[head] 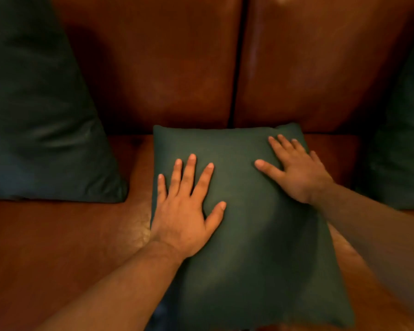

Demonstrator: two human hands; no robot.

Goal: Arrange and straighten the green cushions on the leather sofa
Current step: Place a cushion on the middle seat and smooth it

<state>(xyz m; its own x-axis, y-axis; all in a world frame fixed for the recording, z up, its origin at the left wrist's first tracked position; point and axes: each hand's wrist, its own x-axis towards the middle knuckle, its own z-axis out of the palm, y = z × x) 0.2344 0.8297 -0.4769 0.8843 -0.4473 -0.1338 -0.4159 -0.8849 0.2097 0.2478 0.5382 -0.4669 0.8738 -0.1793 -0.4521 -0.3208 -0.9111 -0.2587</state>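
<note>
- A square dark-green fabric cushion lies flat on the seat of the brown leather sofa, its far edge up against the backrest, below the dark seam between the two back panels.
- The left hand rests palm down on the near-left part of this cushion, its grip spread wide with fingers splayed and nothing pinched.
- The right hand lies palm down near the cushion's far-right corner, its grip likewise spread flat, thumb pointing inward.
- A second dark-green cushion leans upright against the backrest at the left, apart from the flat one.
- A third dark-green cushion stands at the right edge, partly cut off from view.
</note>
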